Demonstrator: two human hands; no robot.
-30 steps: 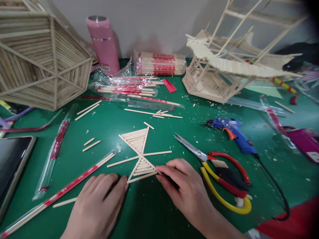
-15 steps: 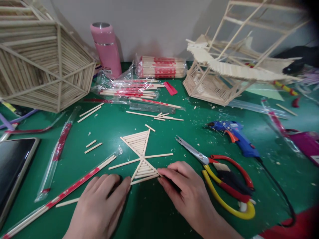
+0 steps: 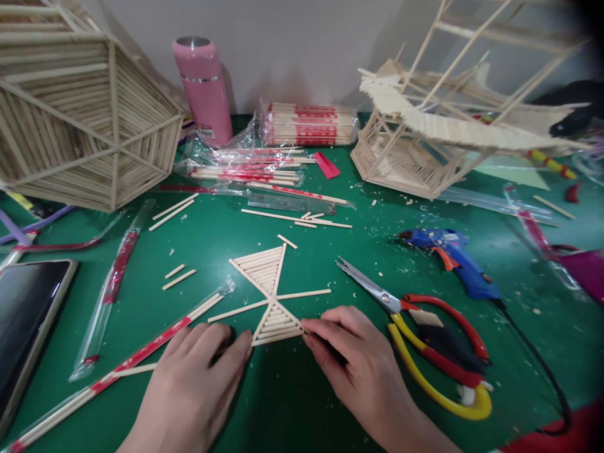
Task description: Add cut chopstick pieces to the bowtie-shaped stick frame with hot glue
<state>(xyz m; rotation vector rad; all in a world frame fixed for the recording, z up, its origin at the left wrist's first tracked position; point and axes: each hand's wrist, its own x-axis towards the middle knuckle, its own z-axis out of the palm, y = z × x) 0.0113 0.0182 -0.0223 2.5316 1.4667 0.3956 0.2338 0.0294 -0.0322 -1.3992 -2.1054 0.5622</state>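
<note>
A flat piece of glued wooden sticks [image 3: 268,290], two filled wedges joined at crossing spokes, lies on the green mat [image 3: 292,390]. My left hand [image 3: 191,393] rests palm down on the mat, fingertips touching the near left end of the piece. The fingertips of my right hand [image 3: 358,365] press against the near right corner of the lower wedge. Neither hand has lifted it.
Red-and-yellow cutters [image 3: 425,333] lie just right of my right hand, with a blue glue gun [image 3: 453,261] beyond. Wrapped chopsticks [image 3: 117,368], loose sticks, a tablet [image 3: 23,314], a pink flask [image 3: 202,88], a hexagonal stick panel [image 3: 80,119] and a stick model [image 3: 425,132] ring the work area.
The view has shifted slightly. Both hands stay at the near edge of the stick piece, the left fingertips now a little closer to it.
</note>
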